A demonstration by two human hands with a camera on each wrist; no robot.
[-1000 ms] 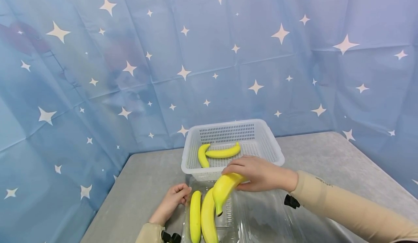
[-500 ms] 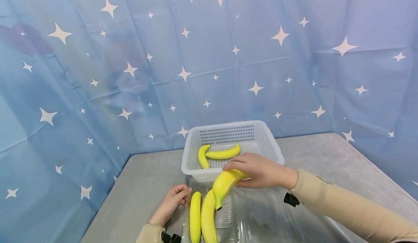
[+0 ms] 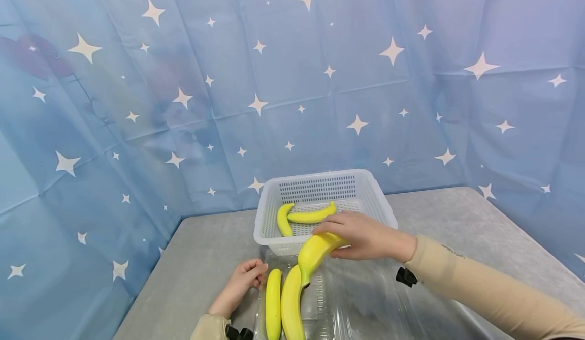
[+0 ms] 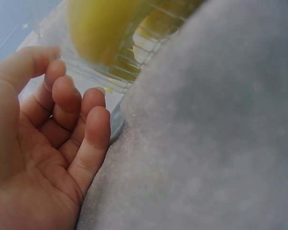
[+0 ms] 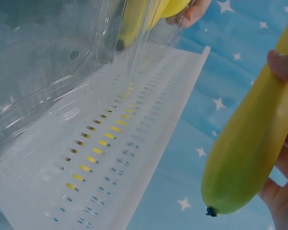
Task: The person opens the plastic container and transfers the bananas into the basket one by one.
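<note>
In the head view my right hand (image 3: 365,234) grips a yellow banana (image 3: 316,252) from above, with its stem end slanting down to the left over a clear plastic clamshell box (image 3: 315,302). The right wrist view shows thumb and fingers around this banana (image 5: 252,134), away from the box wall. Two bananas lie side by side lengthwise in the box: a slimmer one (image 3: 273,304) at the left and a thicker one (image 3: 291,309) beside it. My left hand (image 3: 241,281) pinches the box's left rim near its far corner, fingers curled.
Behind the box stands a white perforated basket (image 3: 381,205) holding two bananas, one upright in view (image 3: 284,220) and one lying across (image 3: 315,214). The clear lid (image 3: 370,299) spreads out right of the box. A blue star-print curtain (image 3: 292,75) hangs behind the grey table (image 3: 205,243).
My right hand has risen slightly with the banana, away from the box, and the banana has tilted a little. The left hand and the other bananas stay put.
</note>
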